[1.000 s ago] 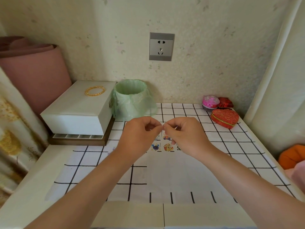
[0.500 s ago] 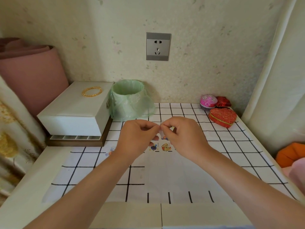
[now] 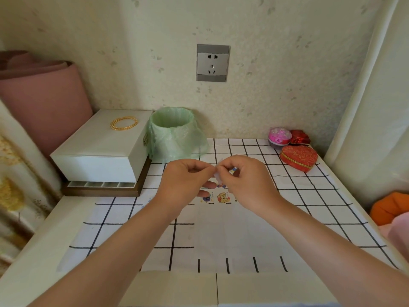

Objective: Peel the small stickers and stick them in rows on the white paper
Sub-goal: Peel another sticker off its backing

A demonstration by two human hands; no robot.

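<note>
sticker strip [image 3: 218,176]: small, pale, pinched between fingers of left hand [image 3: 186,182] and right hand [image 3: 245,180] | paper [image 3: 221,229] below, two stickers [image 3: 223,197] on it | bin [image 3: 174,134] beyond

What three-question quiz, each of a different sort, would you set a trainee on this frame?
1. True or false: the gold bangle lies on the white box.
2. Multiple choice: the red heart-shaped box sits at the A) far right, B) far left, C) near edge of the checked cloth.
3. Fill in: the left hand and right hand pinch a small sticker piece above the ____ paper.

Key: 1 true; 2 A; 3 white. A few stickers already sit on the paper.
</note>
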